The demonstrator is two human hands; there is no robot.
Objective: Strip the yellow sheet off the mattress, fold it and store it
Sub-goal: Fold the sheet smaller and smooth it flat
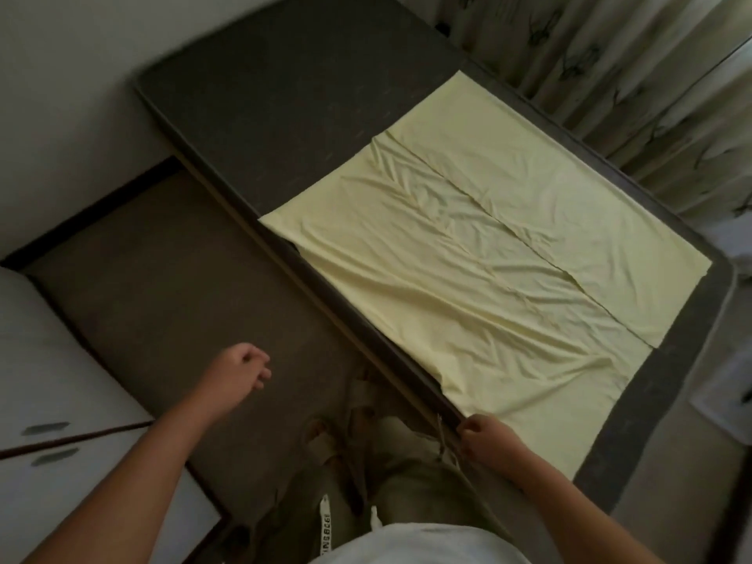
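The yellow sheet [488,254] lies spread and wrinkled on the dark mattress [293,107], folded over itself with a layer edge running diagonally across it. It covers the near and right part; the far left of the mattress is bare. My right hand [484,437] is closed on the sheet's near corner at the mattress edge. My left hand [244,370] hovers over the floor to the left, fingers curled, holding nothing.
Brown floor [162,278] runs along the mattress's left side. White cabinets [53,384] with dark handles stand at the left. Patterned curtains [610,63] hang at the back right. A white bin [728,392] sits right of the mattress. My legs are below.
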